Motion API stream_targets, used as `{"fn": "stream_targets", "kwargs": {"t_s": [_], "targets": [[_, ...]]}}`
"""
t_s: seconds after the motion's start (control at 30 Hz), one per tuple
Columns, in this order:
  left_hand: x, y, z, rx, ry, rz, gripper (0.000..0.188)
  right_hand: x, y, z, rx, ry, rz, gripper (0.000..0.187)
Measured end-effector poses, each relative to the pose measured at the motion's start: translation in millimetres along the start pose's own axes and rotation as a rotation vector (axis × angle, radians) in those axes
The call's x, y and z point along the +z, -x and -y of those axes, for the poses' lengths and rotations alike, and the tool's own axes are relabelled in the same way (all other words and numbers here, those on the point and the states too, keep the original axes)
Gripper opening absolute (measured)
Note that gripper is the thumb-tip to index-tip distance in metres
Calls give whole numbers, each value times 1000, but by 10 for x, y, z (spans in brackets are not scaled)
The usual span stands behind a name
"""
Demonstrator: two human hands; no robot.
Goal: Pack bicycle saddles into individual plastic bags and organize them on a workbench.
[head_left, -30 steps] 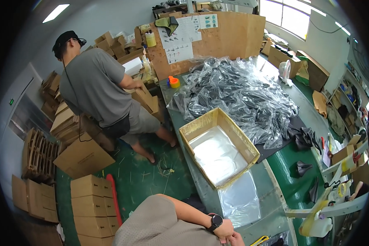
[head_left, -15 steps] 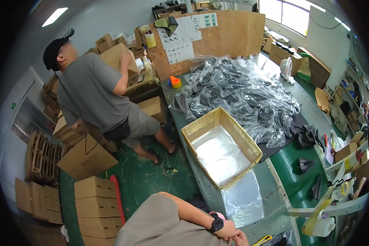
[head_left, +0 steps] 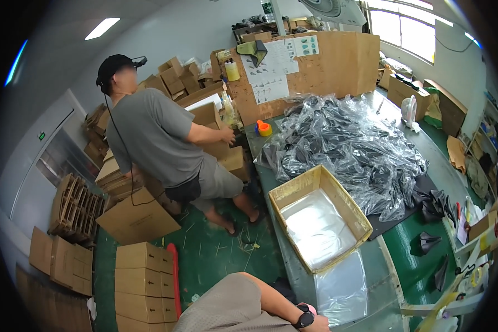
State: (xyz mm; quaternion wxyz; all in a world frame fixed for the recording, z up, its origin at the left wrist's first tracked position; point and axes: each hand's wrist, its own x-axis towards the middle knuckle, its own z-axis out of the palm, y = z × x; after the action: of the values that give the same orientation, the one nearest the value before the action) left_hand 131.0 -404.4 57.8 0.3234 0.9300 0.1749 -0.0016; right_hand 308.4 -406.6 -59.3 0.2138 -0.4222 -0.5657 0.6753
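My left hand point(head_left: 317, 324) shows only in part at the lower edge, below a black wristwatch point(head_left: 305, 317); its fingers are cut off. Something small and pink point(head_left: 311, 307) shows beside the wrist. Nearest to this hand, a stack of clear plastic bags point(head_left: 342, 289) lies flat on the table point(head_left: 379, 276). Beyond it stands an open, worn cardboard box point(head_left: 293, 240) with shiny clear plastic sheets point(head_left: 318, 221) inside. My right hand is out of view.
A heap of black pieces in clear plastic point(head_left: 348, 149) covers the far table. An orange tape dispenser point(head_left: 264, 129) sits at its left. A co-worker point(head_left: 155, 133) stands left, one hand by a carton point(head_left: 207, 116). Small cartons point(head_left: 141, 282) are stacked nearer, beside a red bar point(head_left: 174, 276).
The view has shifted, so the scene sits further right and lower. My fingers, visible together before, have dropped out of the picture. The co-worker's raised hand has lowered along with the carton.
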Motion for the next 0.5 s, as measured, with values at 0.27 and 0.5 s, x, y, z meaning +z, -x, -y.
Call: {"fn": "stream_targets", "kwargs": {"t_s": [0.27, 0.5], "targets": [[142, -20, 17, 3, -187, -113, 27, 275, 440, -16, -90, 484, -208, 22], [-11, 12, 51, -100, -283, 32, 19, 347, 492, 241, 192, -111, -200, 16]]}}
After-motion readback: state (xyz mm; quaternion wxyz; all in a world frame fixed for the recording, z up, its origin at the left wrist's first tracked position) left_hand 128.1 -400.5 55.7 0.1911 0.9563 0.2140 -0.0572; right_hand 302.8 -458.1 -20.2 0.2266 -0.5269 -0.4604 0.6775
